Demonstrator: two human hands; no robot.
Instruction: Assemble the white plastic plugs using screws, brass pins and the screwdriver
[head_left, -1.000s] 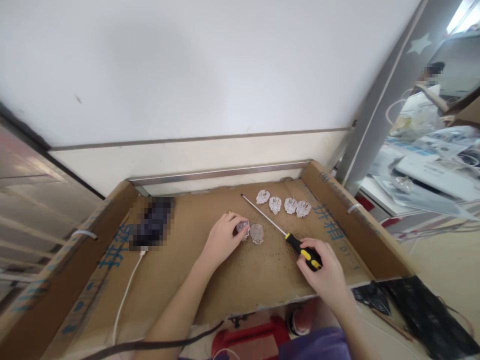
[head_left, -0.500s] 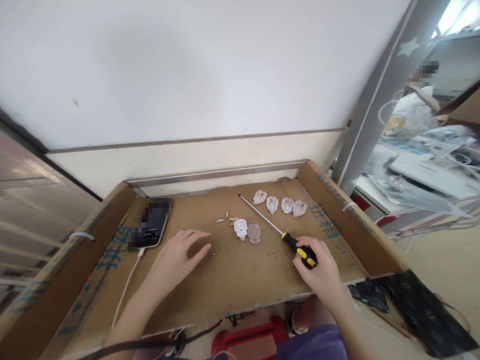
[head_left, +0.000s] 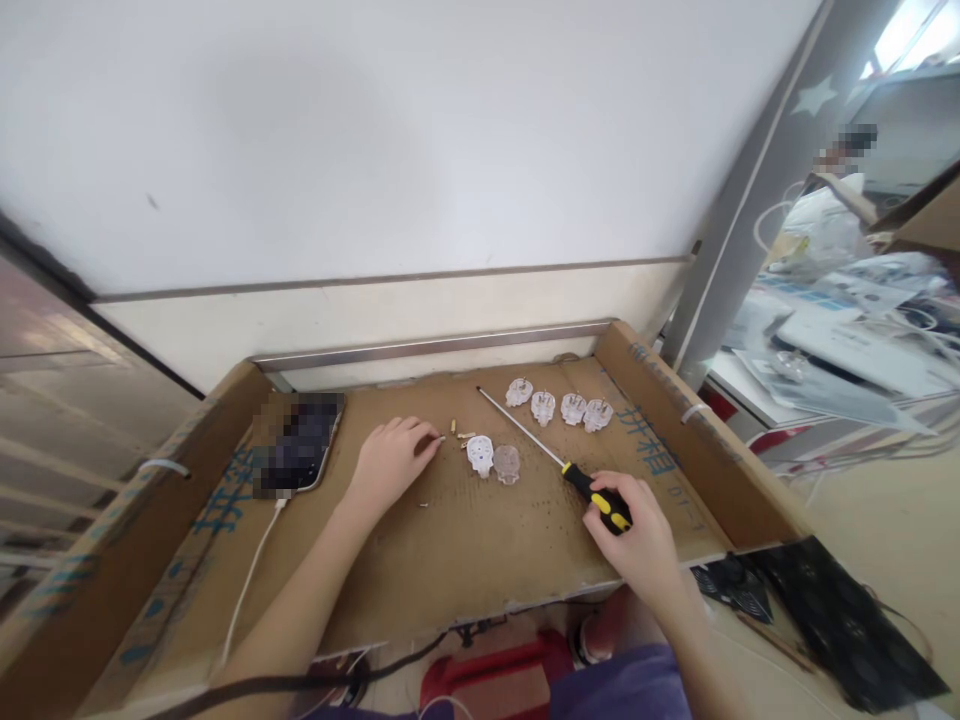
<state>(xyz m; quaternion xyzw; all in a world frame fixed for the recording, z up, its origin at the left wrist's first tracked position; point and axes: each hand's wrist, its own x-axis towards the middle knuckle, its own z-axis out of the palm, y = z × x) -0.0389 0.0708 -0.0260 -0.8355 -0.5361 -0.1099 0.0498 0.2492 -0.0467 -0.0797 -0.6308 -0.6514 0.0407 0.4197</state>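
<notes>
My left hand pinches a small metal part at its fingertips, low over the cardboard. The fingers of my right hand are wrapped round the black and yellow handle of a screwdriver, whose shaft points up and left. Between the hands lie a white plug piece and a clear cover, side by side. Small brass parts are just left of them. Several clear plug pieces with pins sit beyond the screwdriver. A tiny screw lies below my left hand.
A cardboard tray with raised side walls holds everything. On its left lies a phone with a white cable. A white panel stands behind. Black material is at the right, and a cluttered table stands farther off.
My left hand has moved up and right to the small metal part, and its fingers have closed on it. My right hand remains on the screwdriver, nearly unmoved.
</notes>
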